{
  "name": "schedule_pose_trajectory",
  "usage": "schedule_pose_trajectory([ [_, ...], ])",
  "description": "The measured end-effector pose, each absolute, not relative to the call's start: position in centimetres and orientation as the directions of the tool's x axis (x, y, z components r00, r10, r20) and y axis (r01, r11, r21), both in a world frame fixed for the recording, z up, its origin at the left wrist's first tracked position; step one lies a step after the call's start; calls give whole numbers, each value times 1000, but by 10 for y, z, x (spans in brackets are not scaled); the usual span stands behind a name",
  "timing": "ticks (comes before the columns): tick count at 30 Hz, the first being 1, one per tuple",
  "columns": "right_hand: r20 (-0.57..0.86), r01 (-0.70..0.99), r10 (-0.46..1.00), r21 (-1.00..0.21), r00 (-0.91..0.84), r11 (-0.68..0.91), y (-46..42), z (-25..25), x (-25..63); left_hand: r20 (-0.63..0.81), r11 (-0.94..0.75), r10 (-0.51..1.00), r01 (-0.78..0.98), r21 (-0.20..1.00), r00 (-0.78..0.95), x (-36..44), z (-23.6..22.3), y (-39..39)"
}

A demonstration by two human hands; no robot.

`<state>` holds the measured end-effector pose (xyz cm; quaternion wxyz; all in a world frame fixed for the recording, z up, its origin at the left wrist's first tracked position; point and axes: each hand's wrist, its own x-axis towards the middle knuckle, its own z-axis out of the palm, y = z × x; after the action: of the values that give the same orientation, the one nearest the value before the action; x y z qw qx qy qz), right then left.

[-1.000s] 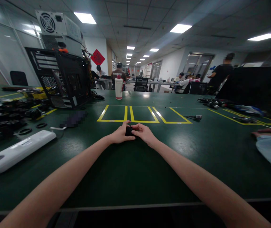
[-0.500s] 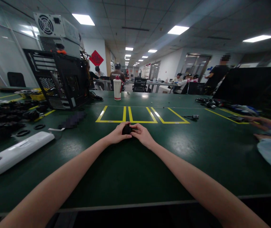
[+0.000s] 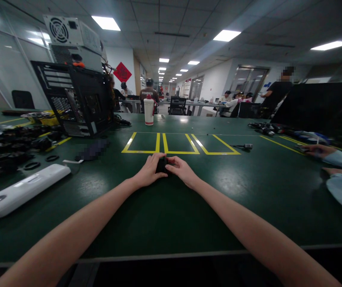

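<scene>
Fingers (image 3: pixel 157 155) of our left hand (image 3: pixel 148 172) grasp a black object (image 3: pixel 161 165), and our right hand (image 3: pixel 184 172) pinches its right side. Between these fingertips, it is too hidden for us to tell its long axis or heading.

A white cup (image 3: pixel 149 113) stands near a black computer case (image 3: pixel 92 104).

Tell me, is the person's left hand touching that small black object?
Touching. The head view shows the left hand curled around the small black object, which sits between its thumb and fingers.
</scene>
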<state>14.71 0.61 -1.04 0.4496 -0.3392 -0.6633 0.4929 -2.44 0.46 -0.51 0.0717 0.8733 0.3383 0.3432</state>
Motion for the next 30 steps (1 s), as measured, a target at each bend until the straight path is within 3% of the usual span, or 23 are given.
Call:
schedule_pose_trajectory([
  [8,238,22,866,-961,-439,275,4,-4,153,557,-768,629,544,337,543,-26,-8,6],
  [21,189,36,908,-975,-373,218,8,-7,147,562,-772,622,546,325,545,-26,-7,6],
  [30,262,-11,870,-959,-417,284,5,-6,151,566,-781,611,537,317,553,-27,-7,6],
])
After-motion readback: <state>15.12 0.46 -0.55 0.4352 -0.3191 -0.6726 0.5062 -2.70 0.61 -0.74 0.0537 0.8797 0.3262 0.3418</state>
